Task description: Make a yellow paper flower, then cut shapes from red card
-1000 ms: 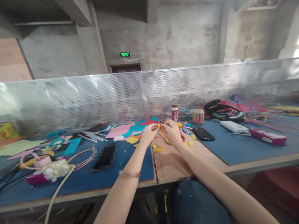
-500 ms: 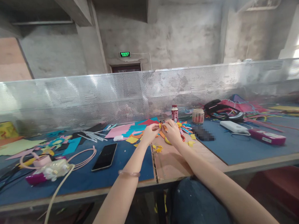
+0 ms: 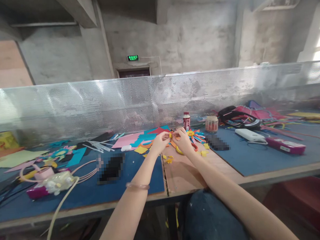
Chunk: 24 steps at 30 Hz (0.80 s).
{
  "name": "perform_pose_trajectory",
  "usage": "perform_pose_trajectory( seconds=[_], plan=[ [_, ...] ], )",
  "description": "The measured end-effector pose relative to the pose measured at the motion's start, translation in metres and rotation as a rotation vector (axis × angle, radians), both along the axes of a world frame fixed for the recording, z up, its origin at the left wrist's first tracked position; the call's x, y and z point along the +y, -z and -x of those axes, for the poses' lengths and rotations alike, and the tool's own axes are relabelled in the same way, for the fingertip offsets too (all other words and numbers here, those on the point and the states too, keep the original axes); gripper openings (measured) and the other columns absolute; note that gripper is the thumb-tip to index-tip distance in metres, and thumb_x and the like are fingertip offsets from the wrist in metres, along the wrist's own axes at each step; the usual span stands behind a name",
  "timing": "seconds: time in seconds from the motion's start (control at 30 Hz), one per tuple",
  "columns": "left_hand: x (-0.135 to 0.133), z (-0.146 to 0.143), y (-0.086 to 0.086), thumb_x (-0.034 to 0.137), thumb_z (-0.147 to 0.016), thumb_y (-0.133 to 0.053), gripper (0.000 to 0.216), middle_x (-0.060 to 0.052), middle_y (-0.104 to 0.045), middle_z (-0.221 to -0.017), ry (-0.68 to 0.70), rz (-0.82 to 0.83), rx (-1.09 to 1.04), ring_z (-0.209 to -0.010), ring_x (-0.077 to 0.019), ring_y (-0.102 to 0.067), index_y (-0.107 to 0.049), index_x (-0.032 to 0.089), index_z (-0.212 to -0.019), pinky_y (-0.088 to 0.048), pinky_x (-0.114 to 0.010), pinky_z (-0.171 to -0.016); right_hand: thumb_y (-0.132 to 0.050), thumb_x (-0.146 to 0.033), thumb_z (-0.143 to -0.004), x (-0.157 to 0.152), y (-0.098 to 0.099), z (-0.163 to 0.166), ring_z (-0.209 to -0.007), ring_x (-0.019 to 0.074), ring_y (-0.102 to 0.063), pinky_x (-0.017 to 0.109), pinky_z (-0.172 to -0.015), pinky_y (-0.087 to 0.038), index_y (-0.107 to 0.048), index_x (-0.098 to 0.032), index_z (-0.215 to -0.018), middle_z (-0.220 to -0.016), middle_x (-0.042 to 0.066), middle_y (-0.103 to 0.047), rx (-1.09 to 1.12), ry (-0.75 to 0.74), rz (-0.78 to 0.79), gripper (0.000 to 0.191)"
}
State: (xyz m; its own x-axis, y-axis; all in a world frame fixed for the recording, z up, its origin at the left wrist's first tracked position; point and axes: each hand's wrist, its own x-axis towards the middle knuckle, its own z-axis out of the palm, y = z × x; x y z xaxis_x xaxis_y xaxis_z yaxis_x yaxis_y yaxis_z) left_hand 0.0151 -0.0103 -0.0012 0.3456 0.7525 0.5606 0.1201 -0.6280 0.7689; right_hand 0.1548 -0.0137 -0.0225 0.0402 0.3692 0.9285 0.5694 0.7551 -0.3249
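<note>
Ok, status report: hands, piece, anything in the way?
Left hand, right hand: fingers at small yellow paper piece. Yellow paper scraps on brown wooden tabletop. Red-capped bottle beyond, likely not blocking.

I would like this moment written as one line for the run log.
left hand: fingers pinch small yellow piece | right hand: fingers at same piece, grip unclear | nearby: yellow scraps, red-capped bottle

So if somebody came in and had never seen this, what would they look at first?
Probably the person's left grip and right grip, close together at a small yellow piece over the middle of the table. Then the green exit sign, lit up on the grey wall above the doorway. Pink paper lies left of both grips.
</note>
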Motion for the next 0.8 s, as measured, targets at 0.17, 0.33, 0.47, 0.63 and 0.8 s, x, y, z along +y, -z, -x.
perform_pose_trajectory(
  seconds=[0.17,0.33,0.47,0.63,0.8],
  plan=[
    [-0.0028,0.0004,-0.0015,0.017,-0.07,-0.054,0.018,-0.005,-0.065,-0.08,-0.01,0.018,-0.006,-0.072,-0.0132,-0.061,-0.059,0.015,-0.087,-0.049,-0.025,-0.067,-0.052,-0.016,-0.075,-0.0014,-0.0009,-0.0001,-0.074,0.0158,-0.05,0.03,-0.069,-0.045,-0.055,-0.019,-0.073,-0.08,0.003,-0.048,0.016,-0.036,0.036,0.004],
    [-0.0065,0.0001,-0.0049,0.014,-0.068,-0.053,0.017,-0.004,-0.065,-0.077,-0.052,0.028,-0.019,-0.071,-0.0134,-0.061,-0.059,0.015,-0.084,-0.048,-0.024,-0.065,-0.053,-0.018,-0.075,-0.0005,-0.0005,0.0006,-0.076,0.0164,-0.052,0.03,-0.068,-0.046,-0.059,-0.018,-0.08,-0.084,0.005,-0.049,0.042,-0.033,0.05,0.008],
    [-0.0054,0.0015,-0.0064,0.013,-0.066,-0.053,0.015,-0.003,-0.065,-0.074,-0.094,0.029,-0.025,-0.071,-0.015,-0.062,-0.06,0.015,-0.079,-0.048,-0.026,-0.066,-0.053,-0.022,-0.077,-0.0014,-0.0005,0.0012,-0.076,0.0171,-0.053,0.031,-0.068,-0.046,-0.063,-0.019,-0.081,-0.081,0.005,-0.052,0.003,-0.064,0.07,0.012],
    [-0.0037,0.0035,-0.0059,0.012,-0.066,-0.053,0.013,-0.003,-0.065,-0.072,-0.141,0.022,-0.006,-0.069,-0.0156,-0.062,-0.06,0.016,-0.076,-0.048,-0.026,-0.065,-0.053,-0.024,-0.079,-0.0013,-0.0002,0.0009,-0.074,0.0163,-0.053,0.03,-0.068,-0.046,-0.064,-0.019,-0.081,-0.077,0.003,-0.053,-0.015,-0.105,0.055,0.012],
    [-0.0024,0.0044,-0.0051,0.015,-0.068,-0.054,0.012,-0.005,-0.067,-0.077,-0.122,0.06,-0.044,-0.071,-0.0162,-0.063,-0.06,0.015,-0.078,-0.049,-0.027,-0.066,-0.054,-0.026,-0.078,-0.0016,-0.0001,0.0007,-0.077,0.017,-0.053,0.031,-0.07,-0.046,-0.063,-0.019,-0.084,-0.082,0.005,-0.053,-0.015,-0.063,0.046,0.012]
  ],
)
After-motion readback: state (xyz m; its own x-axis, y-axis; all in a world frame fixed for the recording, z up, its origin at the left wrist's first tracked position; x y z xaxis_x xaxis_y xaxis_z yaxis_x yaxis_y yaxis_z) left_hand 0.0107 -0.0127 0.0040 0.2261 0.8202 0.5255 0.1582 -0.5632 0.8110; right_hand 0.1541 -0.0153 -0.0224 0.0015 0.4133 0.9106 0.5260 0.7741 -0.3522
